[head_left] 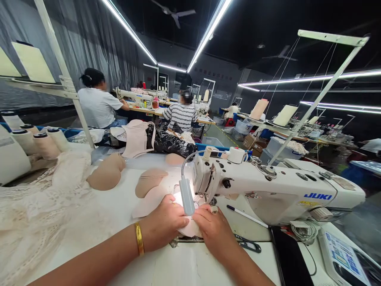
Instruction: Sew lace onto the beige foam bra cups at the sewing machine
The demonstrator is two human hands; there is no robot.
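Note:
Under the head of a white JUKI sewing machine (268, 186), a pale pink fabric piece (190, 230) lies between my two hands. My left hand (166, 222), with a gold bangle at its wrist, is closed on the fabric's left side, thumb toward the front. On the right side, my right hand (216, 230) has its fingers together and gripping the fabric. A grey gooseneck lamp (186, 196) shines on the spot and hides the needle area. Beige moulded bra cups (150, 182) and another pale fabric piece (149, 204) lie just left of the machine.
Cream lace (59, 214) covers the table's left side. A white pen (247, 216), black-handled snips (250, 244) and a dark phone (290, 258) lie at right. Thread cones (44, 145) stand at left. Behind a black plastic bag (169, 141), co-workers (98, 99) sit at other machines.

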